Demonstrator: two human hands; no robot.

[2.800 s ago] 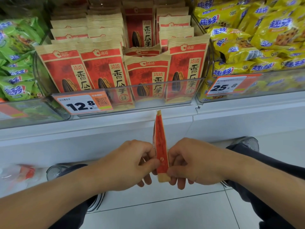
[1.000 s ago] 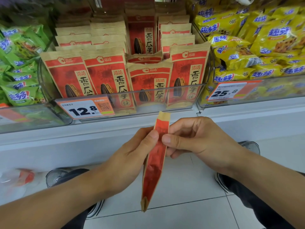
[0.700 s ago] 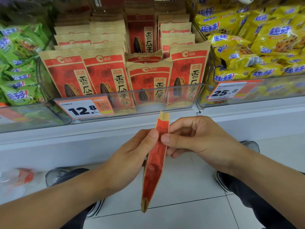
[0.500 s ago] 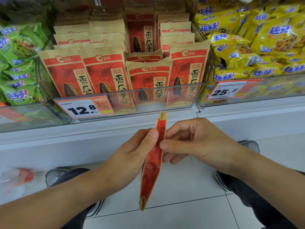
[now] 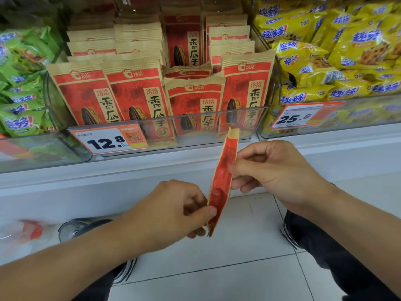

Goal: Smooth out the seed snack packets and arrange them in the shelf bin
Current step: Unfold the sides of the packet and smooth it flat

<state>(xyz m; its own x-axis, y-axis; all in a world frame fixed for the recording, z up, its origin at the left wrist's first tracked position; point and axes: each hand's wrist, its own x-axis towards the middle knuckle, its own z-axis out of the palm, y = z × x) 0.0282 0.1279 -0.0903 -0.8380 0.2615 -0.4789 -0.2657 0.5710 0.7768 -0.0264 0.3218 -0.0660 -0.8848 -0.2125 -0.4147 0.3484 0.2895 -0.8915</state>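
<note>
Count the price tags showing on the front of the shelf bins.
2. The 12.8 tag sits on the seed packet bin, at its left end. The 25.8 tag sits on the yellow snack bin to the right. Others may lie outside the view.

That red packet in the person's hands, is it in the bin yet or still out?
Out. The red packet is held edge-on below the clear bin, pinched between the left hand and right hand.

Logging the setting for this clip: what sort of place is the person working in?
Most likely a shop aisle, such as a supermarket or convenience store. A clear plastic shelf bin holds rows of identical red-and-tan paper seed packets, orange-and-white price tags sit on the bin fronts, and yellow snack bags fill the neighbouring bin.
</note>
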